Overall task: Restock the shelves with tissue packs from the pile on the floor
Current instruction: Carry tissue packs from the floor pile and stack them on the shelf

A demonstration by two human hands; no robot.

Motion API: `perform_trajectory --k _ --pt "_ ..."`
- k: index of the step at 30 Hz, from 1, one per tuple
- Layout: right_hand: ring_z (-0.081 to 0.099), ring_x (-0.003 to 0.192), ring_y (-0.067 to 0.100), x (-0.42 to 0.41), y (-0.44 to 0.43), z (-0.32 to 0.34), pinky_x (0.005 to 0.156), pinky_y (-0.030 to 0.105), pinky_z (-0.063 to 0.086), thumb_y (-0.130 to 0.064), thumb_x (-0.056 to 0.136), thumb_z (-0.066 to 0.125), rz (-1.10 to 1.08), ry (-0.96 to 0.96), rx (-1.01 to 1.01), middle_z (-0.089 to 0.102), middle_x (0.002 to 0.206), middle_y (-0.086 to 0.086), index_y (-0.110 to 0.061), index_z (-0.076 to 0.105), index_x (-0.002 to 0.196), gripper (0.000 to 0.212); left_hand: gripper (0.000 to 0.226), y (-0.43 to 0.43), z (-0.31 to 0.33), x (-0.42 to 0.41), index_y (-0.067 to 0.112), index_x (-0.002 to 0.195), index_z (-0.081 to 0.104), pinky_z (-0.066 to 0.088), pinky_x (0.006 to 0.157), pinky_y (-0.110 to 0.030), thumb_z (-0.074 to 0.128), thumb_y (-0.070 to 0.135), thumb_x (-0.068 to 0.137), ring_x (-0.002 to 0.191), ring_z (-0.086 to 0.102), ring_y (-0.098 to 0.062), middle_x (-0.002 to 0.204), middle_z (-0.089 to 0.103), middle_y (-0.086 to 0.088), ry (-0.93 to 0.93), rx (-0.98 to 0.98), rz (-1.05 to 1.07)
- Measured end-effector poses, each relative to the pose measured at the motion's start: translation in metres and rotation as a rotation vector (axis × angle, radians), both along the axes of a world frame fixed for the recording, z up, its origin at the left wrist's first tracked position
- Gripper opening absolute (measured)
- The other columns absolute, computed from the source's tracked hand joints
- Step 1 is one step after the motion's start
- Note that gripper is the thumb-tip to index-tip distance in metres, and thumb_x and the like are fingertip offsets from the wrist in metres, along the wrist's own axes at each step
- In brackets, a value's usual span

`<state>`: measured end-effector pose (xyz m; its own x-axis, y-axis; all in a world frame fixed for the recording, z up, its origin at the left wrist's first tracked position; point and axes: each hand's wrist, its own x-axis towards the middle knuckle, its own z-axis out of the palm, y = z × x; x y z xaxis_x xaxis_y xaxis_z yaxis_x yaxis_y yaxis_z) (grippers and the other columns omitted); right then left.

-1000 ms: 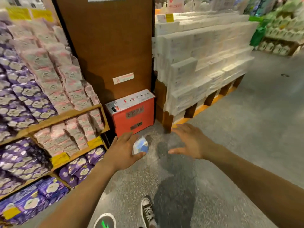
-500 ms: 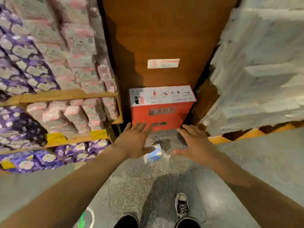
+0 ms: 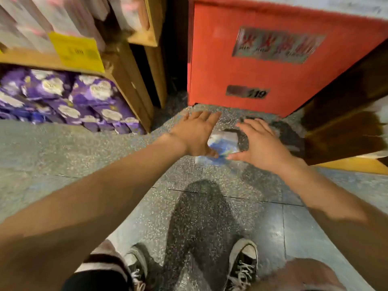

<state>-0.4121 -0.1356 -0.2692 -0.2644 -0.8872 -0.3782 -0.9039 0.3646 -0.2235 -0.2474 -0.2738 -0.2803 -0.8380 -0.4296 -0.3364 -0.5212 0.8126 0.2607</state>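
A small blue-and-white tissue pack [image 3: 224, 143] lies on the speckled floor in front of a red box. My left hand [image 3: 195, 133] is just to its left, fingers spread, with the thumb at the pack's near edge. On the pack's right side is my right hand [image 3: 260, 143], also spread, its thumb near the pack's lower corner. Neither hand has closed around the pack. The wooden shelf [image 3: 130, 85] at the left holds purple packs [image 3: 63, 97] on its bottom level and blurred pink packs [image 3: 42, 17] above.
The red box [image 3: 273, 59] stands against the wall straight ahead. A dark wooden pallet [image 3: 346, 127] juts in at the right. A yellow price tag [image 3: 77, 51] hangs on the shelf edge. My two black sneakers [image 3: 243, 263] stand on the floor below the hands.
The view has dropped much closer to the floor and the red box. Both hands have come down and closed in on either side of the tissue pack.
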Motion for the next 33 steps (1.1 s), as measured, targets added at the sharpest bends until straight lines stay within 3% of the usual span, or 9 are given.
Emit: perform_trajectory --k 4,9,13,18,24,29,32,33 --pt "0.007 0.156 0.033 -0.017 -0.012 -0.105 0.127 0.047 0.012 -0.069 0.064 0.079 -0.004 -0.042 0.057 0.014 0.169 0.008 -0.017 0.019 0.161 0.126 0.131 -0.004 -0.104 -0.019 0.018 0.159 0.002 0.020 0.119 -0.059 0.077 0.071 0.066 0.149 0.021 -0.037 0.163 0.020 -0.013 -0.062 0.007 0.012" --pt "0.002 0.156 0.035 -0.033 -0.035 -0.179 0.126 0.053 0.016 -0.070 0.061 0.083 0.037 -0.012 0.157 -0.001 0.171 0.004 -0.019 -0.005 0.162 0.144 0.134 -0.008 -0.182 -0.034 0.019 0.158 -0.006 0.020 0.119 -0.060 0.082 0.064 0.067 0.149 0.016 -0.038 0.163 0.013 -0.013 -0.135 0.072 0.038" --pt "0.031 0.138 0.031 -0.036 -0.036 -0.207 0.117 0.042 0.030 -0.064 0.070 0.080 0.048 -0.043 0.053 0.026 0.156 0.005 -0.018 0.011 0.160 0.123 0.116 -0.014 -0.210 -0.040 0.023 0.157 0.006 0.036 0.114 -0.053 0.081 0.054 0.074 0.136 0.034 -0.038 0.151 0.029 -0.011 -0.064 0.097 0.033" --pt "0.041 0.124 0.024 -0.039 -0.043 -0.194 0.109 0.039 0.040 -0.054 0.071 0.083 0.051 -0.087 0.020 0.037 0.137 0.001 -0.021 0.029 0.152 0.103 0.103 -0.026 -0.191 -0.037 0.027 0.151 0.024 0.048 0.102 -0.046 0.084 0.049 0.070 0.120 0.048 -0.030 0.132 0.045 -0.004 -0.007 0.090 0.039" --pt "0.035 0.127 0.020 -0.026 -0.050 -0.068 0.109 0.035 0.036 -0.051 0.074 0.081 0.100 -0.098 -0.041 0.038 0.141 -0.003 -0.020 0.032 0.154 0.099 0.108 -0.032 -0.074 -0.004 0.027 0.152 0.027 0.047 0.103 -0.043 0.082 0.058 0.065 0.120 0.050 -0.028 0.136 0.049 -0.002 0.144 0.089 0.077" --pt "0.039 0.132 0.023 0.005 -0.057 0.113 0.112 0.032 0.033 -0.049 0.068 0.085 0.106 -0.106 -0.136 0.043 0.141 -0.002 -0.020 0.039 0.152 0.099 0.112 -0.039 0.095 0.045 0.024 0.154 0.030 0.041 0.110 -0.036 0.083 0.059 0.062 0.131 0.047 -0.024 0.146 0.045 0.002 0.345 0.109 0.131" --pt "0.043 0.132 0.016 0.032 -0.057 0.242 0.108 0.028 0.036 -0.047 0.069 0.085 0.111 -0.135 -0.160 0.043 0.143 -0.008 -0.025 0.039 0.151 0.096 0.116 -0.037 0.212 0.088 0.022 0.154 0.032 0.034 0.113 -0.025 0.087 0.060 0.060 0.135 0.043 -0.013 0.149 0.044 0.003 0.505 0.173 0.206" --pt "0.043 0.131 0.014 0.041 -0.057 0.288 0.106 0.026 0.036 -0.046 0.070 0.086 0.113 -0.141 -0.168 0.042 0.142 -0.010 -0.026 0.040 0.150 0.094 0.117 -0.036 0.252 0.104 0.023 0.154 0.032 0.035 0.114 -0.027 0.086 0.064 0.059 0.135 0.044 -0.009 0.149 0.043 0.005 0.555 0.220 0.251"
